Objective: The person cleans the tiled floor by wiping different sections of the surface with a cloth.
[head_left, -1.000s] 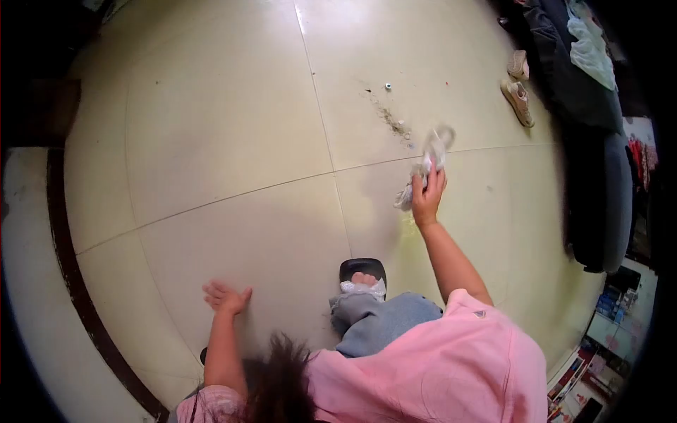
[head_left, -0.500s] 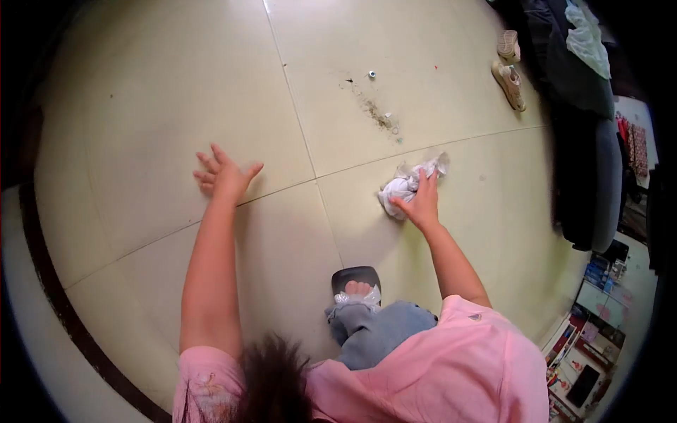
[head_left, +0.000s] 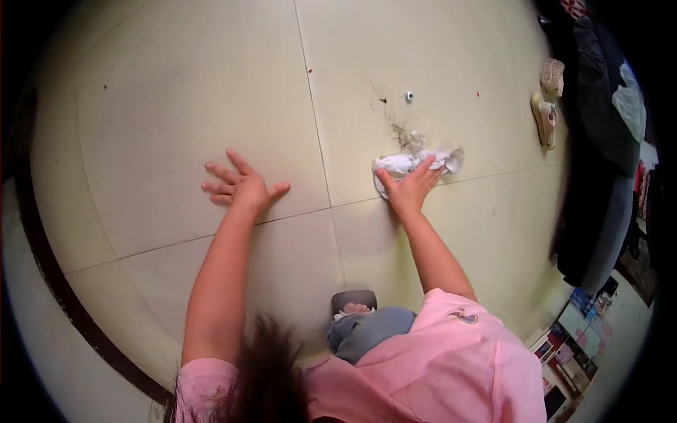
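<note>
My right hand (head_left: 410, 187) presses on a crumpled white cloth (head_left: 396, 166) on the tiled floor, its thumb and fingers gripping the cloth's near side. Just beyond the cloth's upper edge lies a streak of dark dirt and crumbs (head_left: 403, 135). A small round white-and-dark bit (head_left: 410, 96) sits past the streak. To the left, my left hand (head_left: 243, 187) is open with fingers spread, palm toward the floor and holding nothing; whether it rests fully on the tile I cannot tell.
A pair of beige shoes (head_left: 546, 120) lies at the upper right, beside dark hanging clothes (head_left: 596, 141). My sandalled foot (head_left: 354, 303) is below on the floor. A dark border strip (head_left: 70, 296) runs along the left. Cluttered shelves (head_left: 575, 345) stand at lower right.
My right hand has pushed the cloth forward to the near end of the dirt streak, bunching crumbs ahead of it. The view has shifted; my left hand stays spread.
</note>
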{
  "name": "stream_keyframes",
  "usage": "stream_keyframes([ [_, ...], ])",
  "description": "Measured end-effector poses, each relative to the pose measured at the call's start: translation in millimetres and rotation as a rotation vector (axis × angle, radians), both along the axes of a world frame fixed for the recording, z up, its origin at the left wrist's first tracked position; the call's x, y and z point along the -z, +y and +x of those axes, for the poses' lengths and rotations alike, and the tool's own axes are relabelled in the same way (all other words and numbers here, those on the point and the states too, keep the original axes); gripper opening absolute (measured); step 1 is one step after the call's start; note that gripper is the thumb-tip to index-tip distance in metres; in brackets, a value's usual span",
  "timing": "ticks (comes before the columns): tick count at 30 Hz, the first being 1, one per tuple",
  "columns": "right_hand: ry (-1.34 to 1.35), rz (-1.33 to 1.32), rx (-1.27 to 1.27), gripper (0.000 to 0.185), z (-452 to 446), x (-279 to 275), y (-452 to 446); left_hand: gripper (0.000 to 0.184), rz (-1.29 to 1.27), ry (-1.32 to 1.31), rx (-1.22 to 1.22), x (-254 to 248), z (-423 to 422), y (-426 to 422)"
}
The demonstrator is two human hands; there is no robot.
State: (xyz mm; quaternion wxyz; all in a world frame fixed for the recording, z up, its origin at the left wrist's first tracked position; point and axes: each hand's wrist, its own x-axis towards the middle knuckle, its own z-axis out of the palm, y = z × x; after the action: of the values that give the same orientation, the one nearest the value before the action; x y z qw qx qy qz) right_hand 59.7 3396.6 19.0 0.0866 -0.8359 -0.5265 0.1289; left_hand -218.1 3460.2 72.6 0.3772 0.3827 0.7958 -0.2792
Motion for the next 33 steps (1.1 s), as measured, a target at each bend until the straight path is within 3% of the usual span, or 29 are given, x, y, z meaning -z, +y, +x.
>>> stream_keyframes([
  [8, 0.011, -0.079, 0.031, 0.123, -34.7, -14.9, 100.4, 0.132, -0.080, 0.050, 0.018, 5.4, 2.5, 7.3],
  [10, 0.023, -0.311, 0.096, 0.126, -36.7, -24.9, 114.4, 0.135, -0.078, 0.016, 0.031, 7.6, 0.3, 4.1],
  [11, 0.042, -0.291, 0.101, 0.126, -34.1, -32.0, 119.5, 0.135, -0.058, 0.033, 0.038, 3.4, 2.7, 7.8],
  [15, 0.109, -0.551, 0.115, 0.125, -30.0, -53.3, 129.2, 0.132, -0.250, 0.042, 0.117, -5.3, 0.2, 15.8],
  [17, 0.120, -0.607, 0.144, 0.125, -31.9, -60.2, 133.7, 0.118, -0.299, -0.057, 0.291, -0.1, -15.2, 30.2],
  [18, 0.107, -0.634, 0.158, 0.125, -32.1, -64.8, 134.7, 0.118, -0.276, -0.029, 0.280, -15.0, -22.4, 44.5],
  [20, 0.130, -0.654, 0.151, 0.126, -31.0, -71.6, 138.6, 0.092, -0.065, -0.446, 0.713, -43.3, -37.8, 86.1],
  [21, 0.129, -0.704, 0.158, 0.127, -29.4, -72.3, 137.9, 0.092, -0.059, -0.416, 0.720, -73.6, -37.1, 100.0],
  [23, 0.165, -0.778, 0.140, 0.129, -23.8, -58.1, 141.8, 0.066, 0.228, -0.285, 0.956, -154.4, -25.6, 128.2],
  [24, 0.191, -0.762, 0.120, 0.129, -25.1, -59.3, 142.4, 0.064, 0.243, -0.273, 1.027, -171.2, -31.8, 137.6],
  [29, 0.174, -0.721, 0.171, 0.127, -28.3, -78.2, 141.3, 0.071, 0.096, -0.244, 1.091, -123.7, -96.2, 173.8],
  [33, 0.158, -0.633, 0.170, 0.128, -31.0, -61.4, 134.3, 0.101, 0.135, 0.013, 0.799, -59.7, -90.2, 220.3],
])
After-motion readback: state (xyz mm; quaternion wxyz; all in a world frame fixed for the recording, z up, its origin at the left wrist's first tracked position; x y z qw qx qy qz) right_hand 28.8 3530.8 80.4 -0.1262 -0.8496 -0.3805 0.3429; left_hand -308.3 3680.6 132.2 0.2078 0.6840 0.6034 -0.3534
